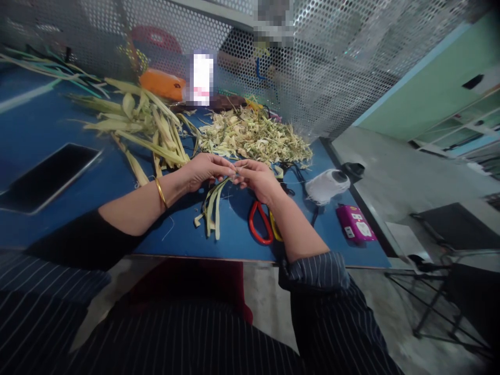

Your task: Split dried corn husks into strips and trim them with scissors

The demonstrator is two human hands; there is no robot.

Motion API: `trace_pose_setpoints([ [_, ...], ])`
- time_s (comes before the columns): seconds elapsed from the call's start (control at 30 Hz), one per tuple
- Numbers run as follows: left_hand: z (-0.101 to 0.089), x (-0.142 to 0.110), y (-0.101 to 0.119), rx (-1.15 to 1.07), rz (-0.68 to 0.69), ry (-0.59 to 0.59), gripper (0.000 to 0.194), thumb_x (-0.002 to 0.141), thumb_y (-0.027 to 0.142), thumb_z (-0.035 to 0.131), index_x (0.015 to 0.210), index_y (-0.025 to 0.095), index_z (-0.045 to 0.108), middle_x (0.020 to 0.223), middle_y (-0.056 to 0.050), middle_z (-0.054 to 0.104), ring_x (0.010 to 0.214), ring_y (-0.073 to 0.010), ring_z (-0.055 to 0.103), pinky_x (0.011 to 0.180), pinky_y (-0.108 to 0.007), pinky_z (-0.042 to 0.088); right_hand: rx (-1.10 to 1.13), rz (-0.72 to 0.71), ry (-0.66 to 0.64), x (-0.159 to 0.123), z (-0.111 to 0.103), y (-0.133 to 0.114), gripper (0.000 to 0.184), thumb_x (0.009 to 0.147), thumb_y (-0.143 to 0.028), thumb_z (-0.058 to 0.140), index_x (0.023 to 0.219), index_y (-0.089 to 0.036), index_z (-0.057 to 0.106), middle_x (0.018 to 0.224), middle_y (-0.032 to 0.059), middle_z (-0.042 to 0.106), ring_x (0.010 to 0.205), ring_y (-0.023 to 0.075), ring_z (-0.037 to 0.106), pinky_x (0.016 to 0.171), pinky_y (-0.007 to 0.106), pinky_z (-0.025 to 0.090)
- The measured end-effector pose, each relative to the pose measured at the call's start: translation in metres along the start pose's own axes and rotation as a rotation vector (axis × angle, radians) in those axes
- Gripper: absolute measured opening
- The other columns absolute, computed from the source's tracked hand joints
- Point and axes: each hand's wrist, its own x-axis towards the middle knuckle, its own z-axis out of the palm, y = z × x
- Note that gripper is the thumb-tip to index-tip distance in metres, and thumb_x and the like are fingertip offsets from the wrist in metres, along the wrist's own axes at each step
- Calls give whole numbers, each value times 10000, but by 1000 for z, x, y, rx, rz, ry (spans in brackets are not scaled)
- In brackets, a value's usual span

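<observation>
- Your left hand and right hand pinch pale strips between fingers, near the front edge of the blue table.
- A white spool sits by its right edge.

We can read no text, number or brand. The magenta box at right shows us only pale patches, the orange pouch at the far side a small dark mark.

- Blue tabletop is lying open between the dangling strips and the red handle.
- Pale husks and a shredded pile are blocking the way forward.
- A white spool and purple box are crowding the right.
- Perforated mesh is closing the back.
</observation>
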Motion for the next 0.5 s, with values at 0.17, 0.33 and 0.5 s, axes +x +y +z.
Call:
trace_pose_setpoints([
  [0.17,0,0,-2,-9,16,-2,195,584,237,824,742,154,746,557,1,597,493,-71,466,437,-197,274,21,-70,13,-2,1,-1,240,626,-276,777,768,-174,613,596,-19,654,570,105,633,509,194,462],
  [0.33,-1,-1,1,11,83,33,182,580,221,820,734,153,750,614,-12,633,553,-85,511,470,-201,327,-8,-124,11,0,-2,0,254,633,-296,774,767,-175,596,610,-18,655,600,112,653,571,216,499],
  [0.5,-2,0,2,-51,19,34,202,551,207,827,732,161,748,654,-7,637,574,-81,518,485,-198,344,-109,-216,-17,1,-3,-1,235,691,-327,739,798,-192,580,612,-40,619,598,109,643,598,234,497],
])
